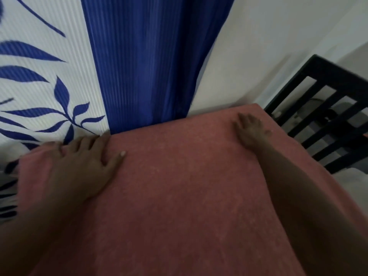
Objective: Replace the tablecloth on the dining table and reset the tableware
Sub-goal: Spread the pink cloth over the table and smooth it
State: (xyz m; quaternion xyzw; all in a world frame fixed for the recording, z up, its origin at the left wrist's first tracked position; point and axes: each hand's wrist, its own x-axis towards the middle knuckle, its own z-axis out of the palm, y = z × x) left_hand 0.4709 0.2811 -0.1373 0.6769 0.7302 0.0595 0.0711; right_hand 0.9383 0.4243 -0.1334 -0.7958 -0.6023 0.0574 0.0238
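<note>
One pink tablecloth point(179, 186), two flat hands: left hand point(83, 162), right hand point(252, 130).

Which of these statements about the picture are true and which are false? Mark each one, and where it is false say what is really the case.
1. Both hands lie flat on the pink tablecloth. True: the left hand and the right hand rest on it with straight fingers.
2. Plates and cutlery are already set on the cloth. False: no tableware shows on it.
3. A blue curtain hangs behind the far edge of the table. True.
4. The chair stands on the left side. False: the dark slatted chair is on the right.
5. The right hand grips a glass. False: it holds nothing.
</note>
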